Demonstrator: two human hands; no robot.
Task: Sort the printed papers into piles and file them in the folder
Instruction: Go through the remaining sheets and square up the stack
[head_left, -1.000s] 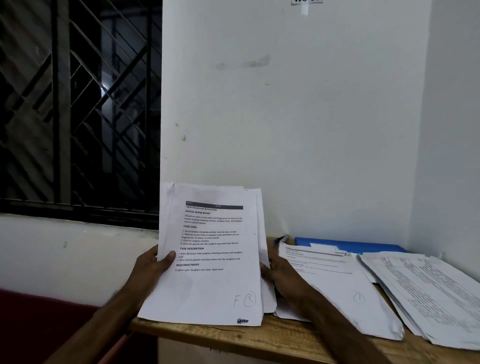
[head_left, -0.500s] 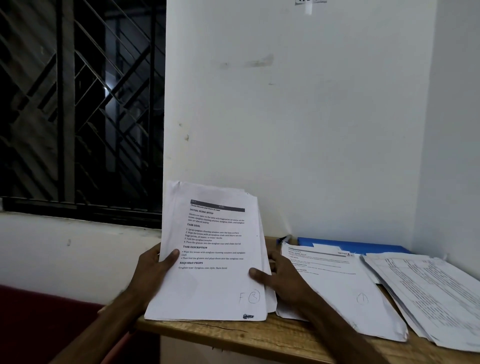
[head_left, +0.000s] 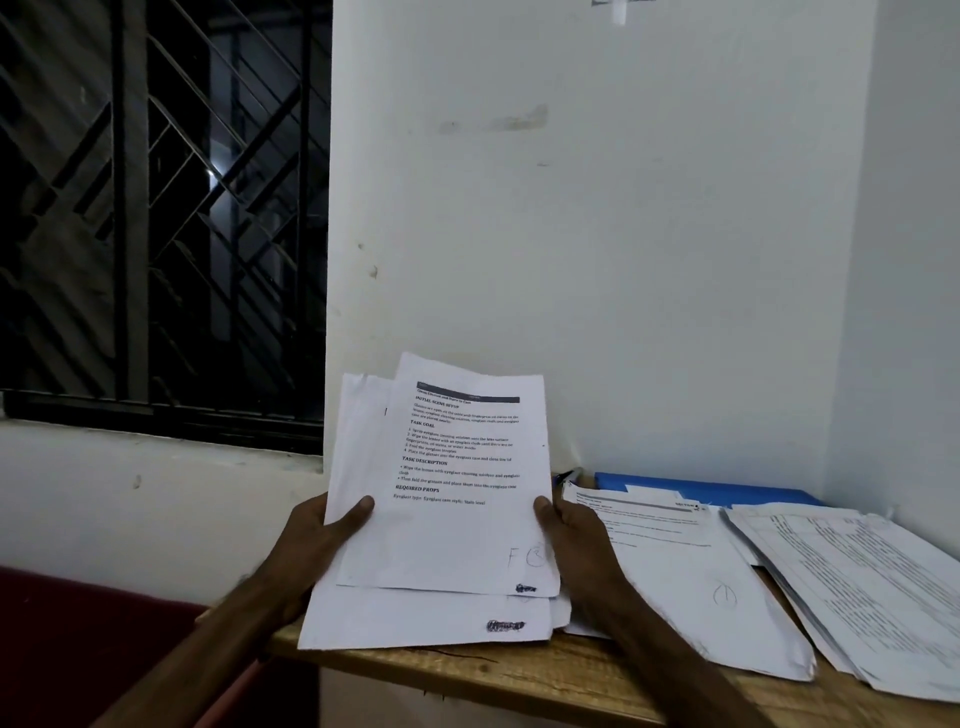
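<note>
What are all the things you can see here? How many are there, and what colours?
Held papers: one stack, white with black print, propped on the table's left end, top sheet shifted up and right.
Middle pile: one, white printed sheets, flat on the table right of the held papers.
Right pile: one, white printed sheets, flat at the table's right end.
Folder: one, blue, by the wall, partly under the piles.
Table: one, light wood, bottom of view.
Window grille: one, dark metal, upper left.
Wall: white, behind the table.
Red surface: one, lower left; cannot tell what it is.
Left hand: one, grips the held papers' left edge.
Right hand: one, grips their right edge.
</note>
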